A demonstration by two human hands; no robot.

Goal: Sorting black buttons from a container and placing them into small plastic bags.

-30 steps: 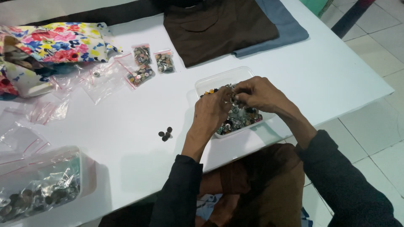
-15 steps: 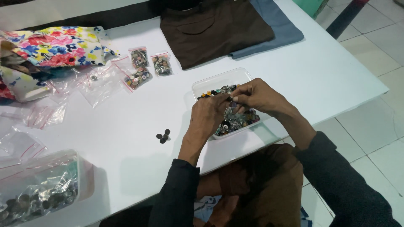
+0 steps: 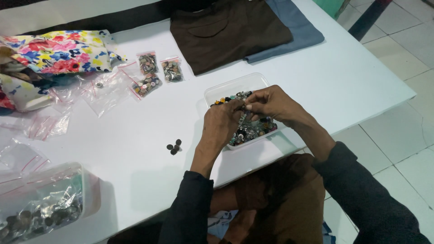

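Both hands hover over a clear plastic tub (image 3: 228,86) filled with mixed metal and coloured buttons (image 3: 255,129) on a white table (image 3: 135,149). My left hand (image 3: 221,124) and my right hand (image 3: 271,105) meet fingertip to fingertip above the tub and pinch a small button between them. Which hand carries it I cannot tell. A little heap of dark buttons (image 3: 173,146) lies on the table left of the tub.
Three small zip bags of buttons (image 3: 156,72) lie behind, with empty zip bags (image 3: 49,124) to the left. A floral fabric (image 3: 58,52), brown cloth (image 3: 226,31) and grey-blue cloth (image 3: 294,27) sit at the back. Another clear tub of buttons (image 3: 40,208) stands front left.
The two hands stay over the tub and work their fingertips together. The view has shifted slightly. Nothing else on the table has moved.
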